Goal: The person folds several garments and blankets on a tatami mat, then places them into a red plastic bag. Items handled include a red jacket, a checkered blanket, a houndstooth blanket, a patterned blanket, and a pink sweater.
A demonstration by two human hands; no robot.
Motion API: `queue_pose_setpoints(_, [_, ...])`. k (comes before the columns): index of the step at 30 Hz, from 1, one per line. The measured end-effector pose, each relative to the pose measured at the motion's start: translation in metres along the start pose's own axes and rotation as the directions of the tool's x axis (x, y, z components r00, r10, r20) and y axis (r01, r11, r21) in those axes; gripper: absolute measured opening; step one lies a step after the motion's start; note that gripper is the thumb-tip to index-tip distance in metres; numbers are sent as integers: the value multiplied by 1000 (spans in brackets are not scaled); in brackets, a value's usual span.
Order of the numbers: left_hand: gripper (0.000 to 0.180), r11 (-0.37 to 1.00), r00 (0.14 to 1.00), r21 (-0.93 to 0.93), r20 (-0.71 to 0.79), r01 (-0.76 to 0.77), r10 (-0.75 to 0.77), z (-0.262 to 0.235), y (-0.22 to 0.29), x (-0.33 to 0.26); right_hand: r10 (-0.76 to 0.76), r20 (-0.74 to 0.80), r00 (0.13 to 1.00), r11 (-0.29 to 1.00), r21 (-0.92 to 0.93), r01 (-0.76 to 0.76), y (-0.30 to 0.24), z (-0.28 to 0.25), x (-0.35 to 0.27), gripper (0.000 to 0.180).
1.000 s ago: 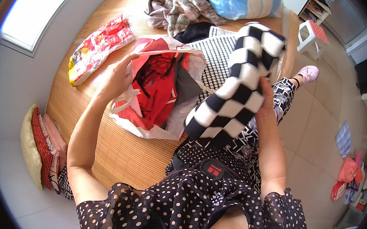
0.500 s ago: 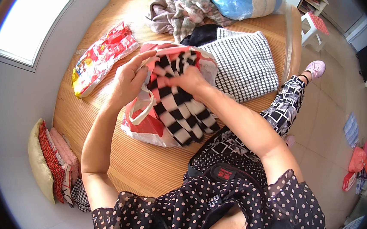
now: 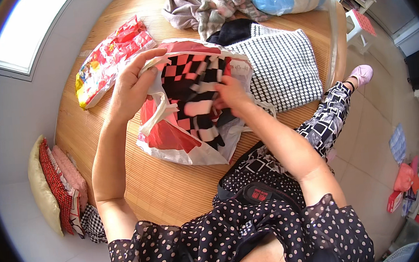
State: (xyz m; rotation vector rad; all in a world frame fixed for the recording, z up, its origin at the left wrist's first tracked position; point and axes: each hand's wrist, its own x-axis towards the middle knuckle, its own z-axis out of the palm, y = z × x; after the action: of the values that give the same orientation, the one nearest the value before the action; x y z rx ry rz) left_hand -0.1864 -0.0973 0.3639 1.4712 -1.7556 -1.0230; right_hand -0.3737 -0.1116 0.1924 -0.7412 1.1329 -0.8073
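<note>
Head view: left hand clamped on the rim of the bag, fingers pinching the white plastic and lifting it, apparently to hold the mouth wide. Right hand deep in that mouth, fingers curled around the checked cloth, seemingly pressing it down inside. Bag lying on the mat near its middle, mouth tilted up toward the body so both hands reach in easily. Behind, toward the far edge: a knit cushion just beside the bag, a heap of clothes, a red packet at the left edge.
</note>
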Motion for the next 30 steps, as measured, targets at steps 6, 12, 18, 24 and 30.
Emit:
queue_pose_setpoints(6, [32, 999, 1000, -39, -9, 10, -10, 6, 2, -1, -684, -223, 695, 669, -572, 475, 2, -48, -11, 22])
queue_pose_setpoints(12, [35, 847, 919, 463, -149, -262, 365, 16, 6, -28, -440, 415, 797, 871, -19, 491, -55, 0, -26, 49])
queue_pose_setpoints(18, [40, 743, 744, -12, -11, -669, 669, 160, 23, -96, -384, 584, 715, 911, 113, 397, -111, 7, 15, 67])
queue_pose_setpoints(24, [29, 912, 752, 55, -547, -406, 368, 168, -94, 55, -402, 519, 754, 722, -326, 610, -146, -7, -24, 75])
queue_pose_setpoints(30, [40, 909, 997, -417, -73, -2, -31, 98, -87, 74, -477, 417, 774, 752, -261, 605, -126, -57, -7, 64])
